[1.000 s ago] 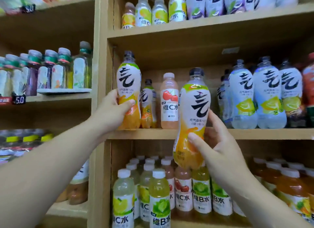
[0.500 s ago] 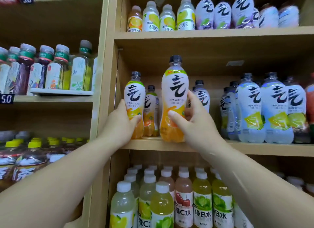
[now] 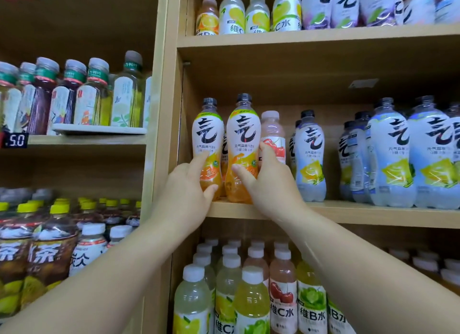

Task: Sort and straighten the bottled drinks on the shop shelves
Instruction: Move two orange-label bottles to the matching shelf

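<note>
Two orange sparkling-water bottles stand upright side by side at the left end of the middle shelf. My left hand grips the left orange bottle low on its body. My right hand grips the right orange bottle, which rests on the shelf board. Directly behind my right hand stands a pink cherry drink bottle, partly hidden by my fingers. A pale yellow-label sparkling bottle stands to the right of it.
More pale sparkling bottles fill the right of the middle shelf. Vitamin-water bottles crowd the shelf below and more bottles line the top shelf. Tea bottles and dark tea bottles fill the left unit.
My right hand carried the orange bottle up from below the shelf edge and set it down upright beside the one in my left hand. The pink bottle now shows behind it.
</note>
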